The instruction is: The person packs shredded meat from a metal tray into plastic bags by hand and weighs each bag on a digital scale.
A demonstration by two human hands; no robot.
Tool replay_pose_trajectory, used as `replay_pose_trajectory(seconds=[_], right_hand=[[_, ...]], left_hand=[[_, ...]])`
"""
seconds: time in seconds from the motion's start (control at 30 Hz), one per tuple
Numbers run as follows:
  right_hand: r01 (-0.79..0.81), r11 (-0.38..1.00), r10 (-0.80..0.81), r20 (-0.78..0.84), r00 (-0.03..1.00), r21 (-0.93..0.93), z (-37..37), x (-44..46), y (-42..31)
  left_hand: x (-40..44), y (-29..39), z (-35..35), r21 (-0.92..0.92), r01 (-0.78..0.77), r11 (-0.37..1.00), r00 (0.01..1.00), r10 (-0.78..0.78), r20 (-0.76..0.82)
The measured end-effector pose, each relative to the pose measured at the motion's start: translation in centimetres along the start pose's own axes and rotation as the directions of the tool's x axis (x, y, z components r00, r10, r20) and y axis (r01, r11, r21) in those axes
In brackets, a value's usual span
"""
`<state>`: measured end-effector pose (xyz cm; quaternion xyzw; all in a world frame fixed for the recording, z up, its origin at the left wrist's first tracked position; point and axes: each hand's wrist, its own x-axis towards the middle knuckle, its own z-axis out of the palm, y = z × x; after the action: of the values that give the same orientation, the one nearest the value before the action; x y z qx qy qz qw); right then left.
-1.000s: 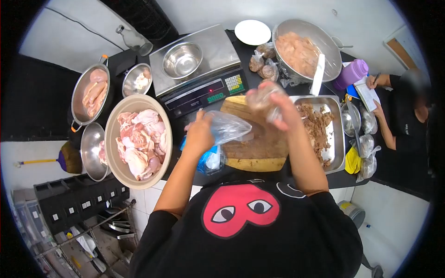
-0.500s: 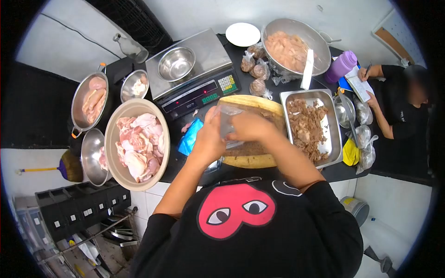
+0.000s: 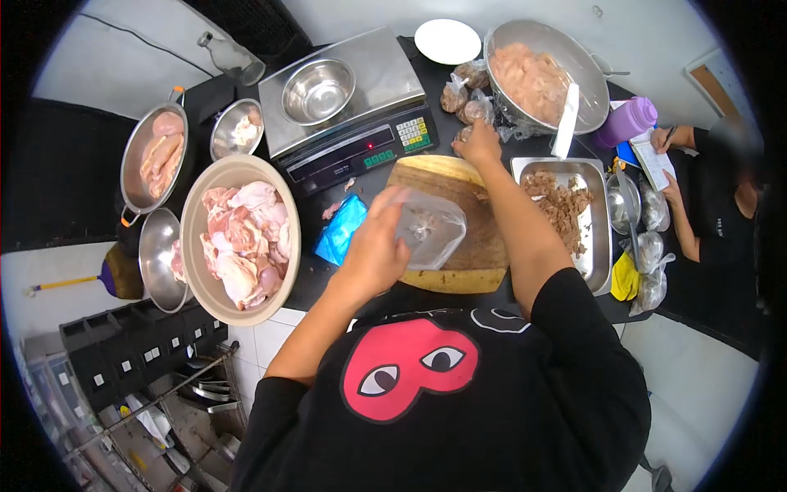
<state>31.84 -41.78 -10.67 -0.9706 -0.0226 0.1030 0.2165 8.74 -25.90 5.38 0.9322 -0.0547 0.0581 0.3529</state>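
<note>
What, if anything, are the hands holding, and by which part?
The left hand holds a clear plastic bag by its left edge. The right hand touches a small filled bag; whether it grips it cannot be told.

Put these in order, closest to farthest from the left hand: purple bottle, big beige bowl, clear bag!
From the left hand, in the head view:
1. Clear bag, held in it.
2. Big beige bowl, to its left.
3. Purple bottle, far right, past the metal tray.
</note>
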Motion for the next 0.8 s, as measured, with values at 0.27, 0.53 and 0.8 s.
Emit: replay_pose_trajectory(seconds=[0.27,0.53,0.8], right_hand=[[-0.131,0.132,-0.283,0.164,0.945,0.983,-5.3,-4.0,0.1],[0.365,0.611,-0.681,0.232,0.695,0.702,-8.2,-16.9,-6.6],[0.621,0.634,-0.76,0.221,0.611,0.462,-7.3,-15.4,-8.0]], left_hand=[[0.4,-0.1,-1.3,-0.099,0.14,0.985,0.987,-0.131,0.092],[-0.3,0.5,-0.5,-0.146,0.115,0.983,0.993,-0.108,0.055],[-0.5,-0.7,-1.0,-0.187,0.176,0.967,0.984,-0.169,0.051]])
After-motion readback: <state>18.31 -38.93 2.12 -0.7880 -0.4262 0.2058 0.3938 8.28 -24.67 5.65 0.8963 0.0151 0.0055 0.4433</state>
